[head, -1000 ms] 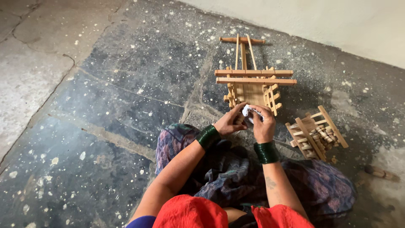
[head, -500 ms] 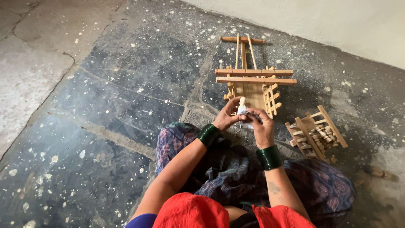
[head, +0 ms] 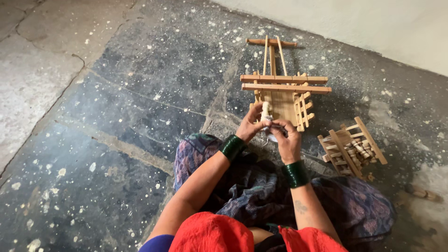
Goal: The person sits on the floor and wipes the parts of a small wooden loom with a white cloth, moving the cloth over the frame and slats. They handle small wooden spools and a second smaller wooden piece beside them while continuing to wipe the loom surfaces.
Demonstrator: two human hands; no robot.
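I sit on a stone floor with both hands raised in front of my knees. My left hand (head: 250,127) pinches a small pale wooden piece (head: 265,111), held upright between its fingertips. My right hand (head: 286,139) meets it from the right, fingers curled around a bit of white material (head: 271,136) next to the piece. Both wrists wear green bangles. Just beyond my hands stands a small wooden model cart (head: 284,93) with long crossbars and a slatted side.
A second small slatted wooden frame (head: 351,147) holding several short sticks lies on the floor at the right. The dark stone floor (head: 140,93) is speckled with white flecks. A pale wall (head: 373,28) runs along the far right.
My hands have lifted a little toward the cart, and the pale wooden piece now stands upright in my left fingertips instead of being covered between both hands.
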